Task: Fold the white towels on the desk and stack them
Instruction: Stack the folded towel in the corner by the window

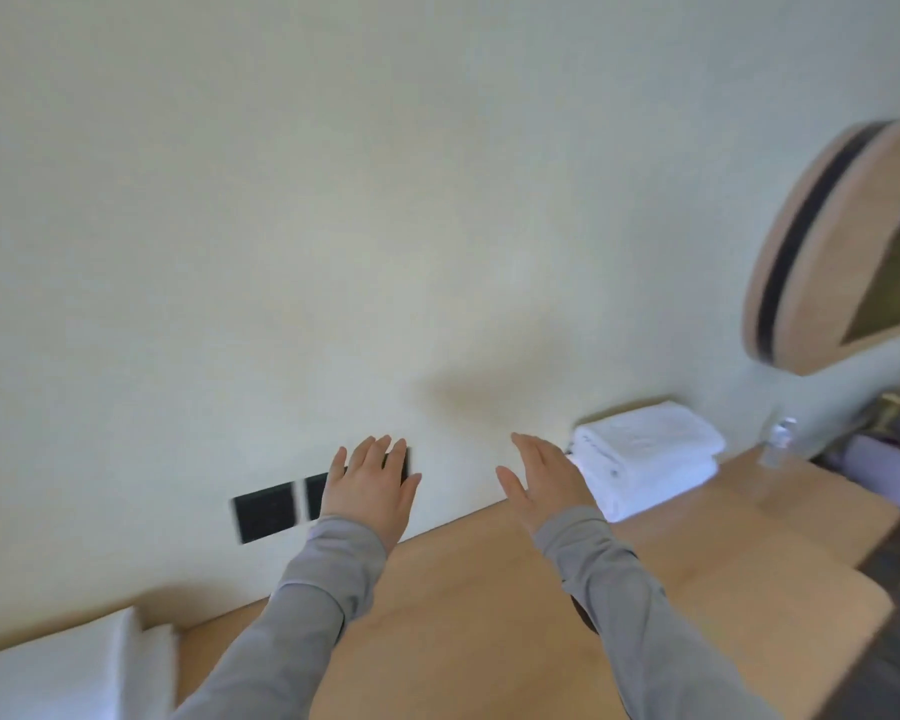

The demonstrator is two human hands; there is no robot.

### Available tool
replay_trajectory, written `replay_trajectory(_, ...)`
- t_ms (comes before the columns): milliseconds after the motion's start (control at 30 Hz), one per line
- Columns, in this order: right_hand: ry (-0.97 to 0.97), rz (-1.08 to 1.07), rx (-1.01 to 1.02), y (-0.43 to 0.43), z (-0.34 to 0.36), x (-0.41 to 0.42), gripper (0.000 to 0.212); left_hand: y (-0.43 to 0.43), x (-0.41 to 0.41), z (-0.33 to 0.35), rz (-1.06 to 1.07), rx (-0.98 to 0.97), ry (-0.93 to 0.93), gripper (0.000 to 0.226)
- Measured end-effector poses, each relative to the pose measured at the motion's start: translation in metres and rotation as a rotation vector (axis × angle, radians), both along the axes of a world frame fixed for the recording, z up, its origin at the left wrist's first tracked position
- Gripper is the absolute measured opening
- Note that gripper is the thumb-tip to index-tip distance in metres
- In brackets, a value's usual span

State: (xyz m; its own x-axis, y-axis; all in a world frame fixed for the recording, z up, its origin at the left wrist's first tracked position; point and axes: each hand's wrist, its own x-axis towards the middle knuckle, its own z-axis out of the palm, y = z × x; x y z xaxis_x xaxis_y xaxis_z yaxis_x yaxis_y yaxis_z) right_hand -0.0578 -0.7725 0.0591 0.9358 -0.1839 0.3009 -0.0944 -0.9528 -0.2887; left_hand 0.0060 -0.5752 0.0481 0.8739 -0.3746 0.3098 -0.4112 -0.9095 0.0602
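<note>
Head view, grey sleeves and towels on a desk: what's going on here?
A person in grey sleeves holds both arms out over the wooden desk. The left hand and right hand are open, fingers straight, holding nothing. A stack of folded white towels sits by the wall, just beyond the right hand; contact cannot be told. More white fabric lies at the lower left edge; whether it is a towel is unclear.

A stack of towels [650, 454] is sitting at the far edge of the surface [489, 615], against the wall [333, 252]. A bottle [778, 444] is standing right of it along that edge. The left hand [370, 480] and right hand [541, 480] are hovering left of the stack.
</note>
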Motion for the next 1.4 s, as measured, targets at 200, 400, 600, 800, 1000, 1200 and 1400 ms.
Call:
replay_trajectory(200, -0.007, -0.160, -0.023, -0.132, 0.012, -0.072, 0.050, -0.151, -0.040, 0.011, -0.159, -0.052, 0.022, 0.053)
replay_trajectory(400, 0.060, -0.242, 0.060, -0.213, -0.004, -0.105, 0.051, -0.237, -0.047, 0.001, -0.223, -0.048, 0.044, 0.053)
replay_trajectory(600, 0.111, -0.257, 0.040, -0.278, -0.022, -0.082, 0.051, -0.297, -0.018, -0.015, -0.223, -0.022, 0.063, 0.053)
replay_trajectory(800, 0.075, -0.200, 0.050, -0.346, -0.034, -0.006, 0.051, -0.351, 0.044, -0.024, -0.135, -0.067, 0.051, 0.053)
replay_trajectory(1000, 0.090, -0.152, 0.008, -0.412, -0.031, 0.054, 0.050, -0.399, 0.092, -0.029, -0.078, -0.047, 0.060, 0.053)
replay_trajectory(1200, 0.119, -0.132, 0.009, -0.460, -0.038, 0.098, 0.050, -0.426, 0.114, -0.051, -0.002, -0.022, 0.091, 0.053)
replay_trajectory(1400, 0.179, -0.054, 0.067, -0.525, -0.071, 0.144, 0.048, -0.474, 0.123, -0.084, 0.123, -0.023, 0.135, 0.052)
